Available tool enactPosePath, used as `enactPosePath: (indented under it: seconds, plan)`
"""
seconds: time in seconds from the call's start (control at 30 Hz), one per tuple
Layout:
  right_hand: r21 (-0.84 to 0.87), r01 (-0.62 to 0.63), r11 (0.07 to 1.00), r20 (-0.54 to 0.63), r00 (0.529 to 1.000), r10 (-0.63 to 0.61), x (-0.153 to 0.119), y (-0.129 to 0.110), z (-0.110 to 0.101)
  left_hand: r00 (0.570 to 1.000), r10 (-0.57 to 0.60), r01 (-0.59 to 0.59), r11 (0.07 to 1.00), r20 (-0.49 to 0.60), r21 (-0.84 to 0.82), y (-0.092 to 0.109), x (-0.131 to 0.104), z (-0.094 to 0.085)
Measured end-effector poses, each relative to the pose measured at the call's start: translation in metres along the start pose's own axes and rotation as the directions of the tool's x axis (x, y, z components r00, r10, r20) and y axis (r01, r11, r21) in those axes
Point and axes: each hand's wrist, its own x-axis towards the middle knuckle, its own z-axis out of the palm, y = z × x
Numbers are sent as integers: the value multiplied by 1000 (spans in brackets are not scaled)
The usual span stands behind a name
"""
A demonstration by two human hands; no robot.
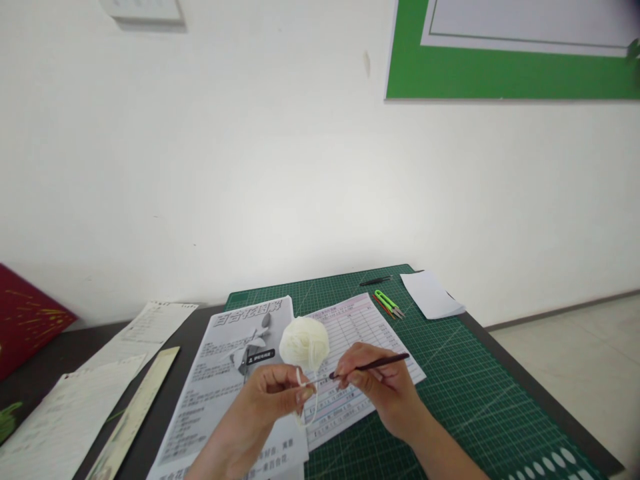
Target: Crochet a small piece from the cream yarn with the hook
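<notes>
My right hand (383, 390) grips a crochet hook (385, 361) with a dark handle, its thin metal shaft pointing left. My left hand (265, 403) pinches cream yarn (317, 408) between thumb and fingers, right at the hook's tip. A loop of this yarn hangs below the fingertips; whether a stitch sits on the hook is too small to tell. Just beyond both hands rests a cream yarn ball (303, 340), on two printed sheets. One is a pattern page with a flower picture (200, 393), the other a page with a table (350, 320).
A green cutting mat (475, 400) covers much of the dark table. Green thread snips (387, 301), a dark slim tool (376, 281) and white paper (431, 295) lie toward the back right. Handwritten sheets (90, 393) and a pale strip (140, 413) are at left. A white wall stands behind.
</notes>
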Motion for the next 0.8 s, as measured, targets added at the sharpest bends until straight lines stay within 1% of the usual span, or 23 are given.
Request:
enactPosePath:
  seconds: [0.1,0.2,0.27,0.4,0.5,0.67,0.8]
  plan:
    - [25,1,1000,-4,1000,-1,0,2,0,999,13,-14,999,30,30,-2,2,-3]
    - [29,35,999,15,999,-35,0,2,0,998,-3,-1,999,65,46,-2,1,-6]
    - [12,62,998,32,998,-63,0,1,-1,997,-14,10,999,70,54,-1,0,-7]
    - [-46,134,990,98,987,-129,0,-5,-3,997,-51,48,997,61,54,4,-1,-6]
    - [-87,177,980,147,976,-163,-1,-8,-3,994,-78,76,997,82,28,6,-1,-5]
    - [-98,210,973,131,972,-197,0,-8,-2,988,-74,80,996,133,-37,5,-2,-5]
    - [-105,214,971,124,972,-200,1,-8,-2,988,-59,67,996,143,-50,3,-1,-6]
